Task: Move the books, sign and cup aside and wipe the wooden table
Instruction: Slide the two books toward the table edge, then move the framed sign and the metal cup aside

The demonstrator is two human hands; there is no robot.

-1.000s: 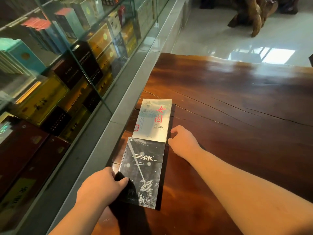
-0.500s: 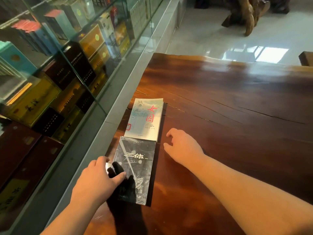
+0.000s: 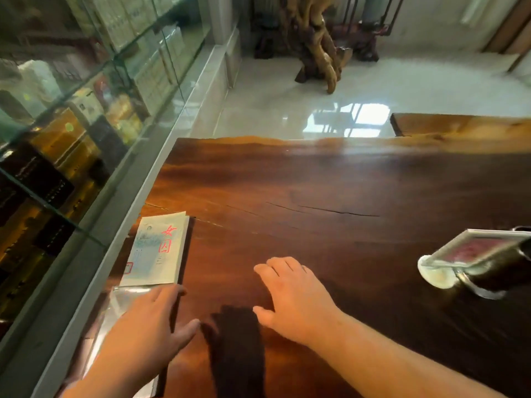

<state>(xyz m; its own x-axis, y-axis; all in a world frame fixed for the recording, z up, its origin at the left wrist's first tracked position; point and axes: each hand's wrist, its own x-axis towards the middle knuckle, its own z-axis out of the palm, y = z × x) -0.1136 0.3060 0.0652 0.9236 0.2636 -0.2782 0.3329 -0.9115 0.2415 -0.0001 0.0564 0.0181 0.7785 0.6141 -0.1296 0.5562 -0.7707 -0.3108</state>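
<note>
- Two books at the desk (image 3: 330,182) left edge: a pale book (image 3: 156,249), and a dark glossy book (image 3: 126,300) just nearer the person, touching it.
- One sign (image 3: 471,248), far right of the pale book; any cup is not discernible.
- Left hand (image 3: 146,326) flat on the dark book, fingers spread, gripping nothing.
- Right hand (image 3: 290,297) right of the pale book, fingers spread, holding nothing.
- One glass cabinet (image 3: 71,124) left of the books.
</note>
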